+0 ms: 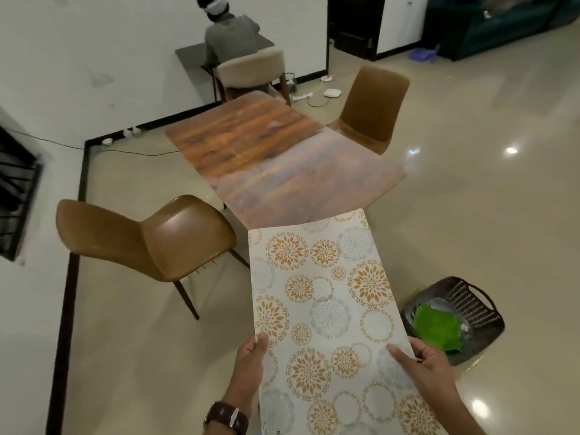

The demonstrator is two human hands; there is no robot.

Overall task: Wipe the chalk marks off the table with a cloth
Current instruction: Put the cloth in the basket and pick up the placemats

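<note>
Over a glossy tiled floor, a person holds a white sheet printed with orange and grey floral circles, its far edge reaching the near end of the wooden table. The left hand is clamped on the sheet's left edge, thumb on top; the right hand is closed on its right edge. A dark leather-strapped watch circles the left wrist. A tiny dark mark near the sheet's bottom edge is too small to read. Pale smears dull the tabletop's nearer half. Brown chairs stand at the table's left and right. Right of the sheet, a dark woven basket holds something green. Beyond the table, a seated person faces the wall.
</note>
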